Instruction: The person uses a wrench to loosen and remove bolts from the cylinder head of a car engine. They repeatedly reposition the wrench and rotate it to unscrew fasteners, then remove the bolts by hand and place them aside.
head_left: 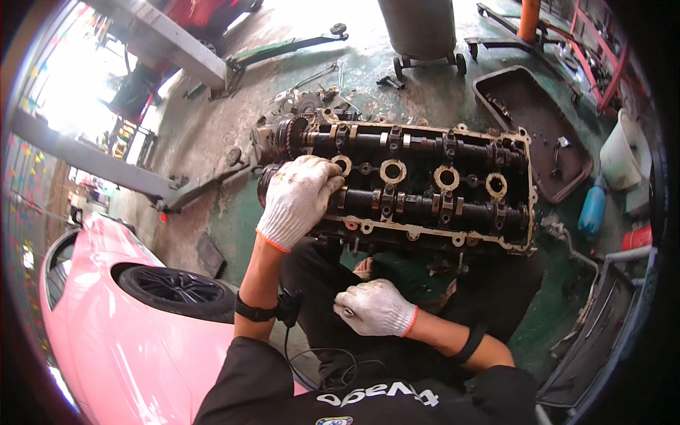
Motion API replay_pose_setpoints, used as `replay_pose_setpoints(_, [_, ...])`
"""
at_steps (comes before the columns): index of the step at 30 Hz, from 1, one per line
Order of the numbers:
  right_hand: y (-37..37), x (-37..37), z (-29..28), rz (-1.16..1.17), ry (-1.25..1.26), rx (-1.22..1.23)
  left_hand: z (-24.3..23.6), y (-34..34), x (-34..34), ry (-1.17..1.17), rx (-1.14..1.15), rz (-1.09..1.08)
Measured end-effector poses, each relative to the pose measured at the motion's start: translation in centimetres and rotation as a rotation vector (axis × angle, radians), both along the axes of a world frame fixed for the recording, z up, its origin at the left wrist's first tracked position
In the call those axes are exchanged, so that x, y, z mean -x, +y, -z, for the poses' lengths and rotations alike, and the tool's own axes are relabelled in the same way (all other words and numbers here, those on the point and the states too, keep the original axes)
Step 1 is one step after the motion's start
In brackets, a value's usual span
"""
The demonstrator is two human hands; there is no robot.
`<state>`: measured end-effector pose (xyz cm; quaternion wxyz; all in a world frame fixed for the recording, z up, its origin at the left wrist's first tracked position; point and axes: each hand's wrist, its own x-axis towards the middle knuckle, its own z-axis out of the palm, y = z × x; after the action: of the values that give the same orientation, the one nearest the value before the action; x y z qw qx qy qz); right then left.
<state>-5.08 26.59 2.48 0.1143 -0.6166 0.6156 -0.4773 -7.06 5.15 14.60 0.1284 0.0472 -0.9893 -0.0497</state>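
The engine (418, 185) lies in front of the seated person's knees, its top uncovered, two dark shafts running lengthwise inside the pale rim. Four pale rings stand in a row between the shafts, and a toothed wheel (296, 134) sits at the left end.

The gloved left hand (301, 190) rests over that left end, fingers bent down onto the nearer shaft; from here I can't tell whether they grip anything. The gloved right hand (375, 307) is held above the lap, clenched around what looks like a round metal piece (348, 312).

Beyond the engine's right end sits a shallow dark tray (538, 113), with small loose parts and a pale scrap in it. Beside it stand a white bucket (618, 161), whose contents I can't make out, and a bottle (592, 212) of blue colour. Nearer the person, at right, a long grey box (581, 358) holds a thin rod. A pink car (142, 333) is parked at the left.
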Motion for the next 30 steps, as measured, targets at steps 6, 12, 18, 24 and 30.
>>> replay_pose_setpoints(6, [-0.2,0.9,-1.6,0.025,-0.068,0.029,1.5,0.6,0.2,0.199,0.033,-0.143])
replay_pose_setpoints(12, [1.6,4.0,-4.5,0.104,-0.497,0.098,2.8,0.1,-1.6,0.159,0.040,-0.069])
replay_pose_setpoints(18, [3.2,9.1,-8.1,0.426,-0.803,0.268,3.8,0.8,-1.2,0.183,-0.134,-0.225])
replay_pose_setpoints(24, [4.7,11.2,-6.7,0.497,-1.244,0.380,4.3,0.4,-0.7,0.406,-0.042,-0.217])
replay_pose_setpoints(30, [5.2,10.7,-5.0,0.433,-1.242,0.462,2.1,-0.6,-0.6,0.188,-0.131,-0.117])
